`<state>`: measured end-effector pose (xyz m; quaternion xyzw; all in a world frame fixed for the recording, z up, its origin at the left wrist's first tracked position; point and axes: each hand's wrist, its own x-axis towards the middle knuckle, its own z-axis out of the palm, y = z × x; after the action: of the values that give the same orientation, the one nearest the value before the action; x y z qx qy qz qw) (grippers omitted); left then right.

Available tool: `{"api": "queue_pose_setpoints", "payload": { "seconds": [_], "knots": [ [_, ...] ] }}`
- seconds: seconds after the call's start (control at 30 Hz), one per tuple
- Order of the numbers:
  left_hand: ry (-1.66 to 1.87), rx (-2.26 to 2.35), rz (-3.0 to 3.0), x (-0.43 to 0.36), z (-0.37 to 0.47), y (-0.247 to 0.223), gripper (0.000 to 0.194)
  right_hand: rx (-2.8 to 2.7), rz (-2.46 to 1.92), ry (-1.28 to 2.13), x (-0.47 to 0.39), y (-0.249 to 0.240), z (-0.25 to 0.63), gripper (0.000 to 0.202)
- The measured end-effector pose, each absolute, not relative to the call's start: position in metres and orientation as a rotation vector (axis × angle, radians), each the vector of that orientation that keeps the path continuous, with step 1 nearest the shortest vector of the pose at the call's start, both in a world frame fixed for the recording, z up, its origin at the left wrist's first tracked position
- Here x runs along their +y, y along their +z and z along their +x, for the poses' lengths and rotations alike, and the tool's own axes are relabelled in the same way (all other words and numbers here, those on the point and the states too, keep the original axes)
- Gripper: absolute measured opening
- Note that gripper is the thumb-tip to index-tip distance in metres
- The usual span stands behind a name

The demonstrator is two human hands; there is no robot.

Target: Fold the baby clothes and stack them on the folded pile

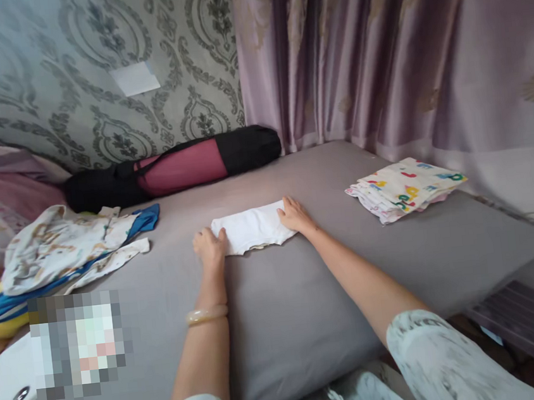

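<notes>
A white cloth garment (253,228), folded into a flat oblong, lies on the grey bed sheet (277,300) in front of me. My left hand (209,244) grips its left end, with the thumb on top and the fingers curled at the edge. At the opposite end, my right hand (294,215) holds the right edge, its thumb over the cloth and its fingers towards the far corner. The garment's near edge looks uneven, with layers showing. What kind of garment it is, I cannot tell.
To the right sits a folded stack of printed cloth (409,188). Loose patterned clothes (71,246) are heaped at the left. A black and maroon long bag (182,167) lies along the wall. Near left are a white device (16,379) with a cable and a blurred-out patch.
</notes>
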<state>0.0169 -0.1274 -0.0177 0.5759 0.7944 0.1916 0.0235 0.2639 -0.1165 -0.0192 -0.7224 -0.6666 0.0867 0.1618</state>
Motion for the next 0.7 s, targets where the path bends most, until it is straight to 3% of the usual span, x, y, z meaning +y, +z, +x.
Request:
{"api": "queue_pose_setpoints", "payload": {
  "seconds": [0.23, 0.43, 0.7],
  "knots": [
    [0.551, 2.367, 1.678, -0.117, 0.008, -0.015, 0.046, -1.628, -2.166, 0.575, -0.113, -0.003, 0.291, 0.029],
    [0.487, 2.226, 1.437, -0.107, -0.005, 0.001, 0.03, -1.519, -2.217, 0.679, -0.115, 0.002, 0.288, 0.033],
    [0.732, 2.052, 1.28, -0.121, -0.001, 0.024, 0.028, -1.513, -2.184, 0.76, -0.129, 0.016, 0.279, 0.032]
  ]
}}
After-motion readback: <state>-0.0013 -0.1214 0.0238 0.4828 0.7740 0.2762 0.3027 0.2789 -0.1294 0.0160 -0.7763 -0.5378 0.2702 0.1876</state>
